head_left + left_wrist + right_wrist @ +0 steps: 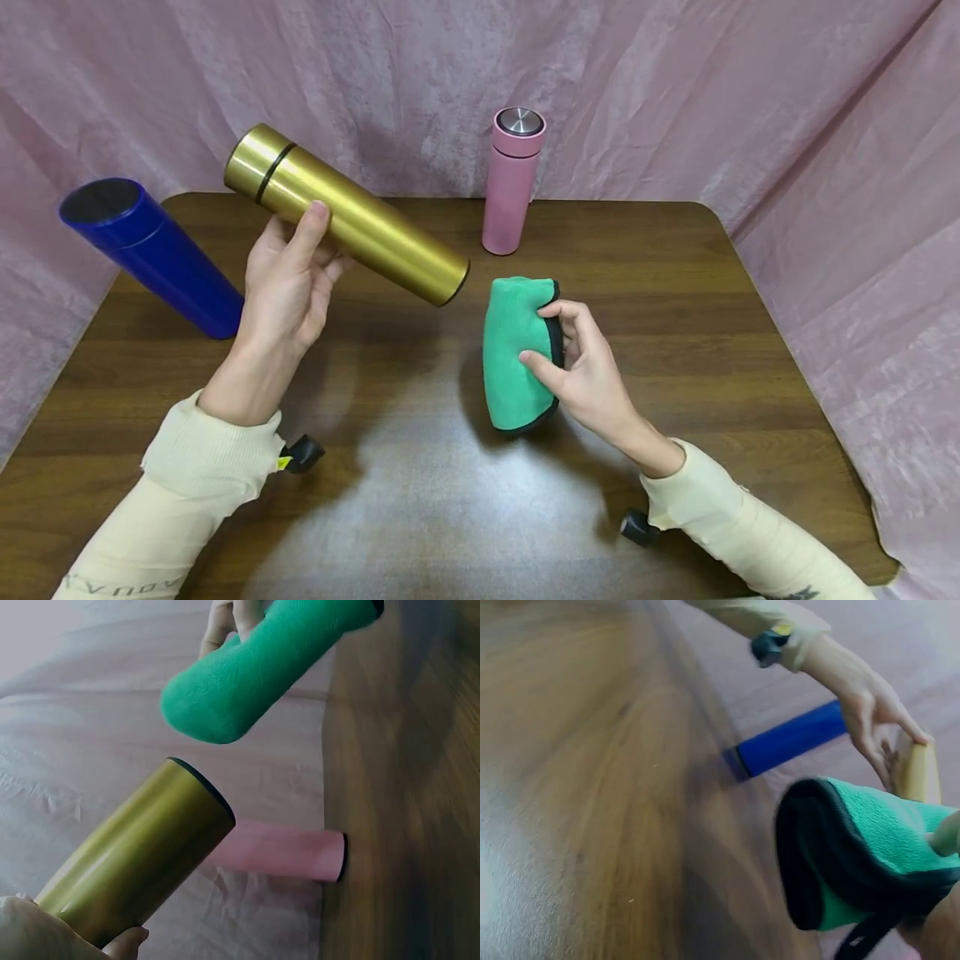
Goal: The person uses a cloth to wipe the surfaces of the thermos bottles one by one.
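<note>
My left hand (288,275) grips a gold thermos flask (367,221) above the table, its thumb across the upper side. The flask is tilted, with its lidded end up to the left and its dark-edged base down to the right. In my right hand (588,367) is a folded green cloth (517,358) with black trim, pinched between thumb and fingers. Cloth and flask base are apart in the head view. The left wrist view shows the rounded fold of the green cloth (232,690) beyond the base of the gold flask (142,855).
A blue flask (165,258) stands at the left of the wooden table (675,267). At the back edge stands a pink flask (512,187) with a silver-topped lid. Pink curtains (637,83) hang behind and to the right.
</note>
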A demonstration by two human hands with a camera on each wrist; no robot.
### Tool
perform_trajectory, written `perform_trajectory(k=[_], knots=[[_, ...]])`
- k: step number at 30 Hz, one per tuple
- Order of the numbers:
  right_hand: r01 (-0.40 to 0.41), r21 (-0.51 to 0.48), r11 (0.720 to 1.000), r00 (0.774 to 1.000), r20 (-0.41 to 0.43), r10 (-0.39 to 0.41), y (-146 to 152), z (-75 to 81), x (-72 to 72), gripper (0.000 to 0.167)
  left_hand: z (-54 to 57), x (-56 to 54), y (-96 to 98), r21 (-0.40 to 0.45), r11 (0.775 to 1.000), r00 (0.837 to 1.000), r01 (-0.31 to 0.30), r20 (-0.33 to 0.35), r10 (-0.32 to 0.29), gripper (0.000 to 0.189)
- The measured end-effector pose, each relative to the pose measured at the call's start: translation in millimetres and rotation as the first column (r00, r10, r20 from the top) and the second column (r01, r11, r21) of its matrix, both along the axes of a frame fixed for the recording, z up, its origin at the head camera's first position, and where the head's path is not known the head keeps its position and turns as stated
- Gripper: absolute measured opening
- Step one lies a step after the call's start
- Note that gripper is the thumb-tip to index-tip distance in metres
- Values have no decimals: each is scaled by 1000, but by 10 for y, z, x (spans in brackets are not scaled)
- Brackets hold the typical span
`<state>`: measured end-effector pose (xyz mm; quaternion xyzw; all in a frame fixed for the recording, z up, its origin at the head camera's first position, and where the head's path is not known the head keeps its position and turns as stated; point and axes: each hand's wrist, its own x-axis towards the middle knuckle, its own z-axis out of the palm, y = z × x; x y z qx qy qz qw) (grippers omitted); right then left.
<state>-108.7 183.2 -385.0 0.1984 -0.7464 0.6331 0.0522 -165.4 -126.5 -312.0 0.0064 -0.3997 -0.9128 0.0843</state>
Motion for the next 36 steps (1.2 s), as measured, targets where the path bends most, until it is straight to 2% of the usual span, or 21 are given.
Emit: perform_trajectory(k=[4, 6, 7, 9, 12, 14, 15, 17, 20, 22, 26, 33, 36], knots=[[17, -20, 1000, 987, -157, -20, -91, -50, 68, 54, 14, 8, 12, 63, 997, 998, 48, 36, -51, 38], [30, -16, 999, 966, -258, -33, -139, -82, 86, 53, 10, 7, 23, 97, 993, 995, 74, 59, -80, 39], [37, -12, 999, 946, -322, -39, -162, -100, 87, 51, 7, 5, 32, 110, 990, 993, 86, 69, -94, 38], [50, 0, 999, 884, -465, -44, -213, -130, 73, 44, -9, 4, 48, 114, 988, 989, 106, 90, -117, 36], [81, 33, 996, 755, -654, -39, -291, -143, 17, 34, -45, 11, 68, 117, 985, 983, 130, 118, -143, 34], [108, 50, 993, 669, -742, -36, -334, -133, -32, 30, -72, 14, 79, 131, 981, 978, 144, 135, -161, 32], [122, 52, 991, 634, -773, -37, -353, -125, -56, 28, -84, 17, 84, 148, 977, 974, 151, 144, -172, 32], [149, 48, 988, 579, -814, -48, -380, -102, -101, 25, -108, 19, 89, 183, 969, 966, 168, 163, -198, 32], [176, 25, 984, 538, -840, -75, -402, -57, -156, 22, -130, 21, 92, 210, 960, 954, 188, 195, -229, 34], [190, 15, 982, 534, -841, -91, -410, -25, -183, 21, -137, 19, 92, 222, 955, 947, 199, 207, -246, 36], [214, 3, 977, 552, -825, -119, -430, 42, -218, 20, -142, 2, 83, 218, 954, 946, 205, 207, -251, 38], [228, -18, 974, 632, -758, -162, -422, 137, -268, 24, -118, -30, 51, 209, 956, 952, 205, 186, -245, 35], [237, -26, 971, 655, -734, -180, -401, 170, -295, 24, -112, -35, 38, 204, 956, 953, 209, 179, -246, 34]])
